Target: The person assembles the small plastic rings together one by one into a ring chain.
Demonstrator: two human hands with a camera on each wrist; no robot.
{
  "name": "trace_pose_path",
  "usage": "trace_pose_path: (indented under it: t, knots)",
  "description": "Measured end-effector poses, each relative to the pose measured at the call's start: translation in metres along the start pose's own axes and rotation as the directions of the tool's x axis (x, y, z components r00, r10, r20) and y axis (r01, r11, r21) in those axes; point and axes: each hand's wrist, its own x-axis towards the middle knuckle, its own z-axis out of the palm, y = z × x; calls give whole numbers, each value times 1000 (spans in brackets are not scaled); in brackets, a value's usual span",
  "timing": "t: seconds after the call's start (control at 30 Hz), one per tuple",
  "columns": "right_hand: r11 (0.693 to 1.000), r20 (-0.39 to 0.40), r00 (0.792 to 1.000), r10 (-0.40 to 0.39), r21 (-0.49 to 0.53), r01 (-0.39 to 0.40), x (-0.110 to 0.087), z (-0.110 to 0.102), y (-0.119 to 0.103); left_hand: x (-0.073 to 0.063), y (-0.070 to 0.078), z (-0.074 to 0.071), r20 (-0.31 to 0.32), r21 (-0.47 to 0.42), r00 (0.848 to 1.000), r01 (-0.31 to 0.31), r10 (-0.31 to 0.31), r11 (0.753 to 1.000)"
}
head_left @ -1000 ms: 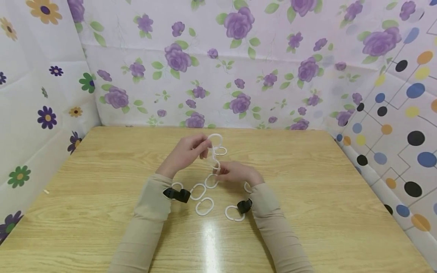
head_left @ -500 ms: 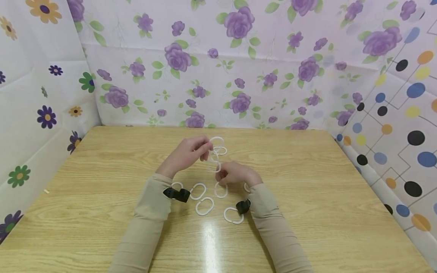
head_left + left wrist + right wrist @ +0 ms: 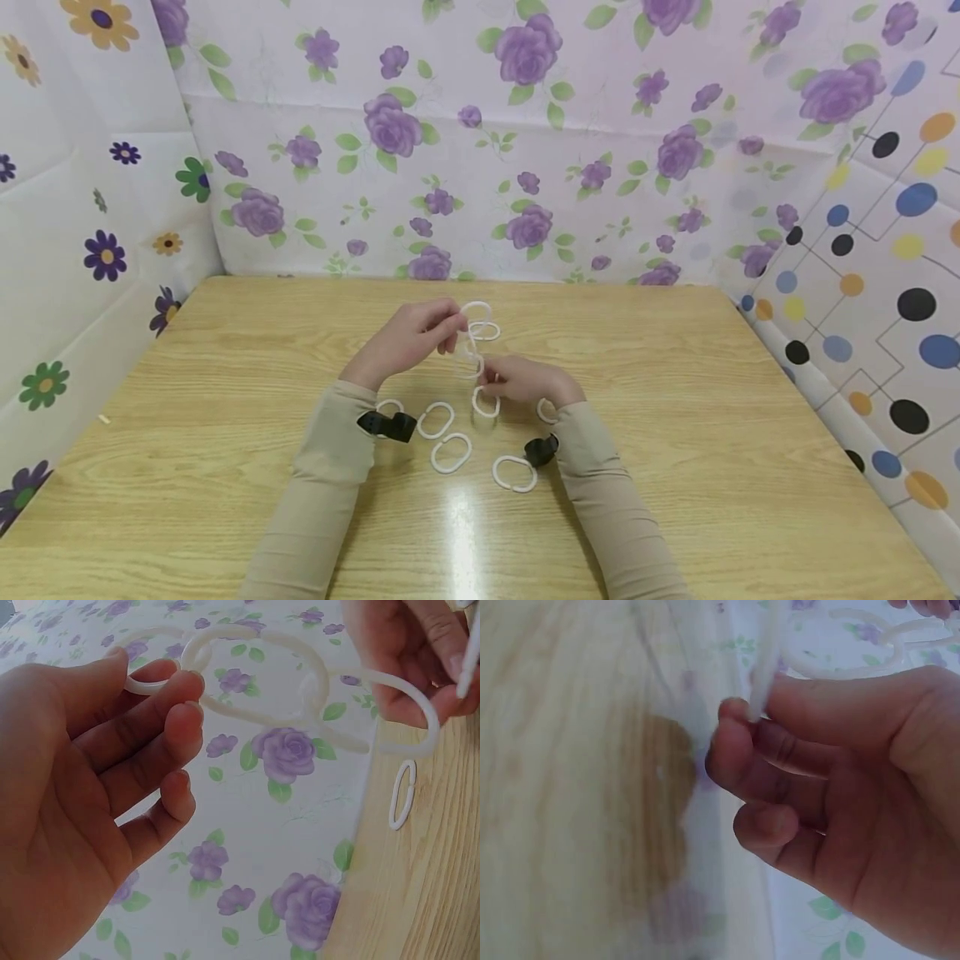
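Observation:
In the head view my left hand (image 3: pixel 408 337) is raised over the table's middle, its thumb and fingertips pinching the top white plastic link (image 3: pixel 477 303) of a short chain. More joined links (image 3: pixel 427 712) hang from it, seen well in the left wrist view. Lower and to the right, my right hand (image 3: pixel 528 379) pinches a separate white link (image 3: pixel 486 416) between thumb and fingers. The right wrist view shows part of that link (image 3: pixel 765 667) in its fingertips. The held link is just below the lowest link of the chain.
Loose white links lie on the wooden table (image 3: pixel 712 467): one (image 3: pixel 447 472) in front, another (image 3: pixel 422 425) behind it, one (image 3: pixel 497 473) near the right wrist camera (image 3: pixel 540 451). Others are partly covered by the sleeves. One (image 3: pixel 484 338) lies beyond the chain. Patterned cloth (image 3: pixel 480 192) borders the table.
The link in my right hand has moved right, away from the chain, dipped and then risen slightly. The chain has sunk a little with my left hand almost still.

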Motion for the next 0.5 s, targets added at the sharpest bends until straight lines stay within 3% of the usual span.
trace_pose_path:
  t: [0.2, 0.5]
  knots:
    - [991, -106, 994, 5, 130, 9, 0, -5, 1, 0, 2, -1, 7, 18, 1000, 1, -1, 1000]
    - [958, -268, 963, 26, 282, 53, -10, -19, 3, 0, 1, -2, 11, 29, 1000, 5, -5, 1000]
